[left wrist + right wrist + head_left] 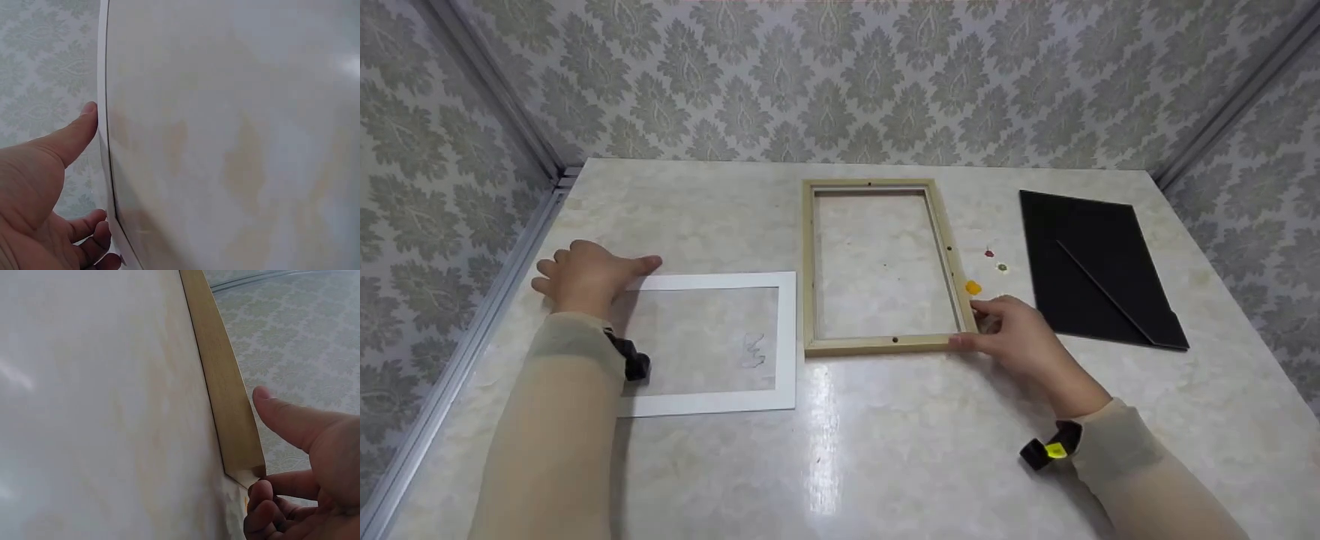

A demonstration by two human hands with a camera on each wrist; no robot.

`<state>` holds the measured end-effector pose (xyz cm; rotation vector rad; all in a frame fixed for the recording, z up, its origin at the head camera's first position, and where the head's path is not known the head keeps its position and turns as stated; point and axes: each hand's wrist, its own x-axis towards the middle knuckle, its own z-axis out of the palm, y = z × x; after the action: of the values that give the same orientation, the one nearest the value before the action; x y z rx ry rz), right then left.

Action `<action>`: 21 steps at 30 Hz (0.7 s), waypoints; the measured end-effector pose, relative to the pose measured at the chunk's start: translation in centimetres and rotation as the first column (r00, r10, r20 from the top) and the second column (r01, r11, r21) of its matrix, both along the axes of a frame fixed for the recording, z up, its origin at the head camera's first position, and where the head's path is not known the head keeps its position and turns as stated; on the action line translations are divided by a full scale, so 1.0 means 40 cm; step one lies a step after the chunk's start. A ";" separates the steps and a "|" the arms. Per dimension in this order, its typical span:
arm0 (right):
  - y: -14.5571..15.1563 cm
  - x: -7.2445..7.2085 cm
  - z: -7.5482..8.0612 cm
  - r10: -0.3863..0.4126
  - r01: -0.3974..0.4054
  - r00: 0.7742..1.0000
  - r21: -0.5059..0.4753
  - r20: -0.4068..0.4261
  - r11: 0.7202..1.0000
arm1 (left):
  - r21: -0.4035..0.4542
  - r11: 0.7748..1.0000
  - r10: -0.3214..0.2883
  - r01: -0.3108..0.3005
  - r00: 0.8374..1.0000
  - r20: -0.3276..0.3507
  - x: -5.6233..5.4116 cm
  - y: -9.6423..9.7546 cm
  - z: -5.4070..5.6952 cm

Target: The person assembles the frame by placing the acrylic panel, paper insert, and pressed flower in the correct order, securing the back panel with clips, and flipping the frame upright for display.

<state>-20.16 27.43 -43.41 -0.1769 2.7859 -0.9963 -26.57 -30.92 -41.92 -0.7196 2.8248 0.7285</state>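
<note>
My left hand (585,277) is at the upper left corner of a white rectangular mat (786,341) lying on the table. Its thumb reaches along the mat's top edge, while the other fingers extend loosely to the left; the forearm hides the mat's left side. A faint outlined, see-through patch (754,350) shows inside the mat's opening. To its right lies a pale wooden picture frame (877,347) with small dark dots along its sides. My right hand (1020,337) pinches this frame's lower right corner, thumb at the bottom edge and forefinger at the right side.
A black backing board (1084,262) with a narrow stand leg (1106,292) lies at the right. Between it and the wooden frame sit small flower-like bits: an orange one (973,287), a red one (989,253) and a greenish one (1002,267). Patterned walls (825,82) bound the table.
</note>
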 end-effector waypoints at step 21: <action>-0.006 0.009 -0.003 -0.057 0.058 0.998 -0.036 0.020 0.998 | 0.106 0.992 0.073 -0.066 0.995 -0.065 -0.022 0.000 0.001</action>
<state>-19.82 27.18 -43.54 -0.0919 2.7713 -1.0566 -27.45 -30.91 -41.86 -0.7936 2.8103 0.9209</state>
